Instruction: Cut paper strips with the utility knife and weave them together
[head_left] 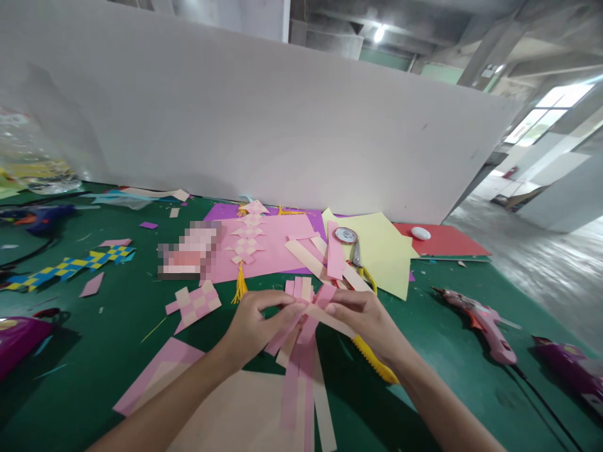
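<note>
Pink and cream paper strips point(298, 364) cross one another between my two hands, their long ends hanging toward me. My left hand point(264, 323) pinches the crossing from the left, thumb on top. From the right, my right hand point(365, 317) grips the same strips with thumb and fingers closed. Under my right hand lies a yellow-handled tool point(377, 359), its far end hidden. Just beyond are loose strips point(335, 251) and scissors point(357, 254) with yellow handles. A woven pink and cream piece point(195, 306) rests left of my left hand.
A woven paper chain with a yellow tassel point(240, 284) lies on pink sheets point(282, 232). At right are a pink glue gun point(480, 320) and a purple tool point(570, 370). A blue and yellow woven strip point(70, 269) lies left. A white panel point(264, 113) stands behind.
</note>
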Action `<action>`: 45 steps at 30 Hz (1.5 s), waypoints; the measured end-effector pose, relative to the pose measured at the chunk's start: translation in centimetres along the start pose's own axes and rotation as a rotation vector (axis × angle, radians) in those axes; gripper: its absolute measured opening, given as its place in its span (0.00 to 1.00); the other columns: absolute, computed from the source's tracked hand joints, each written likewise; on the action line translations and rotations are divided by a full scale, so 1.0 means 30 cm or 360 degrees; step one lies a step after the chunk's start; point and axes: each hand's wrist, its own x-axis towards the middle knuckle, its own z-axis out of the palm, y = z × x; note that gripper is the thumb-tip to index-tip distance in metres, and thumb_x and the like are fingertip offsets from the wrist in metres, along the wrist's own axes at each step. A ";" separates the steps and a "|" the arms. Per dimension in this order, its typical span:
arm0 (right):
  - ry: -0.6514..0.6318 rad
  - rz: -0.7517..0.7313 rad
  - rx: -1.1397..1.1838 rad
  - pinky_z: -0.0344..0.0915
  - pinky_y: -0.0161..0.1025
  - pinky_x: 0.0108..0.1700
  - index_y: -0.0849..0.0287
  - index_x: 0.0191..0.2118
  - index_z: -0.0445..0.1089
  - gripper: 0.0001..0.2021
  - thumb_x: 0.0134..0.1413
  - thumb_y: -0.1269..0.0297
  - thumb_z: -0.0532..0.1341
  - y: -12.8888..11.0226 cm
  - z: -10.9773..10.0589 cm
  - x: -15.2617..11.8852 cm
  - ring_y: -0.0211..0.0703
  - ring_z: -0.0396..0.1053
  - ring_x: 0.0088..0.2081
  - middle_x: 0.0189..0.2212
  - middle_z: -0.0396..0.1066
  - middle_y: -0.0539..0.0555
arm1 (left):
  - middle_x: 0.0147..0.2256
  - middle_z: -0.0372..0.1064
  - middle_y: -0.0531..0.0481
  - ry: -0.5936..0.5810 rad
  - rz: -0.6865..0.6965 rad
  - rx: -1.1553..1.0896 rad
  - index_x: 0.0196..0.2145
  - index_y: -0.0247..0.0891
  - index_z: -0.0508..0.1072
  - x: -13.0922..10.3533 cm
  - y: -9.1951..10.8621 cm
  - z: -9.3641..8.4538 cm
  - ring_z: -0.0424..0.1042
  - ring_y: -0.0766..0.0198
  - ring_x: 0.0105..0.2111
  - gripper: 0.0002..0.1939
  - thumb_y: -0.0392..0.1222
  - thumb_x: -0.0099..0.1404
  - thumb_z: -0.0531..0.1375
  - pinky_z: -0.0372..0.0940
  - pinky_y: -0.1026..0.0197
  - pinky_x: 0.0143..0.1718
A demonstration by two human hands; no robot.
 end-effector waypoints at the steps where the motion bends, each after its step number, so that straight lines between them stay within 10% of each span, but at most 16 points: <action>1: 0.0002 0.0028 0.0013 0.60 0.35 0.34 0.56 0.30 0.75 0.09 0.53 0.58 0.60 -0.006 -0.004 -0.001 0.38 0.64 0.32 0.27 0.69 0.49 | 0.25 0.73 0.52 -0.0027 0.0001 -0.0004 0.28 0.39 0.76 0.000 0.001 0.001 0.69 0.65 0.26 0.08 0.41 0.62 0.59 0.62 0.68 0.27; 5: 0.0097 0.0162 0.0143 0.65 0.38 0.38 0.55 0.40 0.75 0.13 0.52 0.55 0.61 -0.016 -0.013 -0.003 0.42 0.69 0.36 0.34 0.73 0.52 | 0.25 0.73 0.51 -0.0133 0.0025 -0.0021 0.27 0.38 0.76 0.001 0.002 0.006 0.69 0.66 0.26 0.10 0.40 0.63 0.58 0.62 0.68 0.27; 45: 0.0169 -0.0218 -0.0152 0.60 0.36 0.36 0.59 0.25 0.71 0.08 0.54 0.63 0.61 -0.022 0.022 -0.017 0.39 0.65 0.31 0.26 0.70 0.50 | 0.25 0.72 0.53 0.0047 0.0165 0.0028 0.28 0.37 0.75 -0.010 0.004 0.015 0.68 0.68 0.25 0.06 0.37 0.62 0.59 0.62 0.69 0.27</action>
